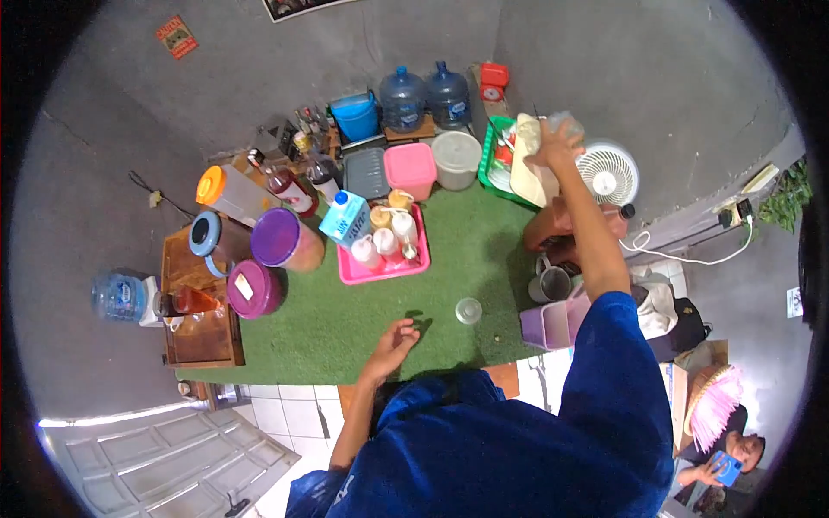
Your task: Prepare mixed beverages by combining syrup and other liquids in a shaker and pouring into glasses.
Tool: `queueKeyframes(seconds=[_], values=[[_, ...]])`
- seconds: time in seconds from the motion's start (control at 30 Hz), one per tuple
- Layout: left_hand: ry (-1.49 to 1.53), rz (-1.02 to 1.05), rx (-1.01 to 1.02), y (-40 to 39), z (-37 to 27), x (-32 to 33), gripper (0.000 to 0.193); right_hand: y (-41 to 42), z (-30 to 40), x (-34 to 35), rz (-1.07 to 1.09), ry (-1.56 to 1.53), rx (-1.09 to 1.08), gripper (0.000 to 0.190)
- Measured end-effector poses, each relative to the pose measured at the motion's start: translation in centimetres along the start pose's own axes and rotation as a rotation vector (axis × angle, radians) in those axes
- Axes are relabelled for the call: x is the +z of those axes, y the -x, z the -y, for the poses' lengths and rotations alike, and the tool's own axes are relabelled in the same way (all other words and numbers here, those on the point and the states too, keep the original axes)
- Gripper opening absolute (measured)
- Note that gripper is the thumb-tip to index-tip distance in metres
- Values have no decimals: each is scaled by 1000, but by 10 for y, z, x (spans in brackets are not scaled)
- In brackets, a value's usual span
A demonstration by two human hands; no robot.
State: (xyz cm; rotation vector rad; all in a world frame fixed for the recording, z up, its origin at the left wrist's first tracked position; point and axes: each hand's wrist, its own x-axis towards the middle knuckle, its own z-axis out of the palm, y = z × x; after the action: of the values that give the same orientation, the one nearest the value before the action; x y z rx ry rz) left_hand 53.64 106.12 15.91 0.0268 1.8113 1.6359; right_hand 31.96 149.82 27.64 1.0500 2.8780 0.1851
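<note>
My right hand (pixel 557 144) is stretched to the back right, fingers spread, over the edge of a cream cutting board (pixel 528 175). A clear plastic item (pixel 565 123) lies just behind the fingers; whether I touch it I cannot tell. The board leans over a green plastic basket (pixel 489 167) with utensils inside. My left hand (pixel 394 343) hovers near the front of the green turf-covered table (pixel 311 343), fingers loosely bent and holding nothing. To its right stands a clear cup (pixel 468 311). Beyond it a pink tray (pixel 382 275) carries squeeze bottles (pixel 386 245) and a blue carton (pixel 346 219).
Lidded tubs (pixel 254 289), a pitcher (pixel 220 236) and syrup bottles (pixel 291 188) crowd the left. A white fan (pixel 607 175), brown jug (pixel 550 223), metal mug (pixel 550 285) and purple holder (pixel 544 327) line the right. A person with a phone (pixel 726 467) is at lower right.
</note>
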Motion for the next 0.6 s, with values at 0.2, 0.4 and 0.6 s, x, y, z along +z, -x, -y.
queueKeyframes(seconds=[0.2, 0.4, 0.6], values=[[-345, 198, 153, -73, 9, 54, 58, -10, -14, 8, 104, 160, -134, 73], [-725, 96, 326, -96, 17, 102, 80, 9, -11, 5, 73, 179, -153, 89], [-989, 243, 313, -102, 30, 107, 80, 19, -11, 6, -99, 84, -283, 79]])
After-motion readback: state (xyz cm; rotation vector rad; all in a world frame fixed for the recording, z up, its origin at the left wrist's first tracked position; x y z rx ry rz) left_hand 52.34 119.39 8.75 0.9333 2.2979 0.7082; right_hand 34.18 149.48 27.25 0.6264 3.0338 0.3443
